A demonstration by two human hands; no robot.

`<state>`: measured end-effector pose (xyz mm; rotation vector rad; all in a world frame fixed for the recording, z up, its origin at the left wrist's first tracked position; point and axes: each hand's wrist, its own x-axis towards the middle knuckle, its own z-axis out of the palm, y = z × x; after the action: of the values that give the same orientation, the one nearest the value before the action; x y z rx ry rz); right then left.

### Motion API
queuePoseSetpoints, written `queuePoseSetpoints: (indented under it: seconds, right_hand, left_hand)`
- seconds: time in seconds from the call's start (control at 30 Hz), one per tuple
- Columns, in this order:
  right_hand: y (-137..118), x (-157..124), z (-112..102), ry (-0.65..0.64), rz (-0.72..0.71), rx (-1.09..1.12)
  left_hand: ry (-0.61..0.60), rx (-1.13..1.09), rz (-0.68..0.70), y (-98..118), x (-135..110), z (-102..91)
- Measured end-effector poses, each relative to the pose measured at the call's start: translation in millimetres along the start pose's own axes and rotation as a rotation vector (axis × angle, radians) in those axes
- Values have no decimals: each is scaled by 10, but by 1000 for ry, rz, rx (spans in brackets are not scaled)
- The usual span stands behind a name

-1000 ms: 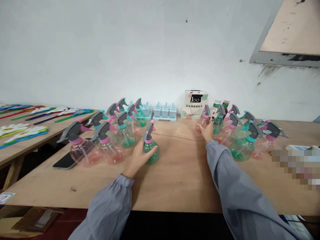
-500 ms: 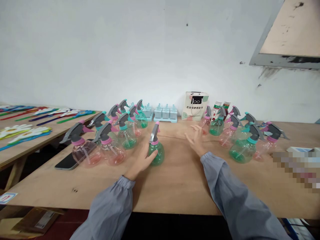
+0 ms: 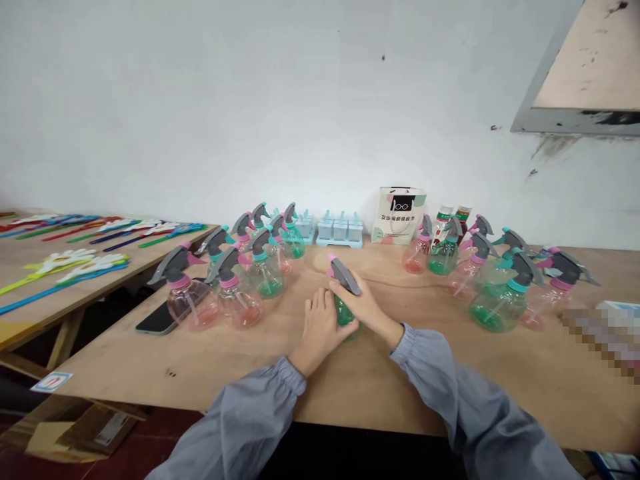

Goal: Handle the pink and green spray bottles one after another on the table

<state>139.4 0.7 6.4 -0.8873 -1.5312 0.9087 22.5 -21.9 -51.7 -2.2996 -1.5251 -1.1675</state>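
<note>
A green spray bottle with a grey and pink trigger head stands on the wooden table in front of me. My left hand is wrapped round its body from the left. Around the neck, just under the trigger head, my right hand is closed from the right, hiding the collar. Much of the bottle is covered by my fingers. To the left stand several pink and green spray bottles with grey heads. Another group of spray bottles is on the right.
A black phone lies by the left bottles. Light blue popsicle moulds, a printed paper bag and two red-brown bottles with white caps stand near the wall. Colourful flower-ended sticks lie on the left table.
My right hand has come in from the right and closed on the bottle's neck. The trigger head has turned to point away to the left. The view has shifted slightly left.
</note>
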Motion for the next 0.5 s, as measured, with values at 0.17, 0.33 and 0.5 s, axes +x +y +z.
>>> queuePoseSetpoints:
  seconds: [0.17,0.33,0.5]
  right_hand:
    - [-80,59,-111,-136,-62,55]
    - [-138,117,-200,-94,-8,17]
    - [-224,227,-373,-64,21,119]
  left_hand:
    - [15,76,34,225,-8,-37]
    - [43,-55,164,36,20,-286]
    - [738,-92,-106,-629,40,-851]
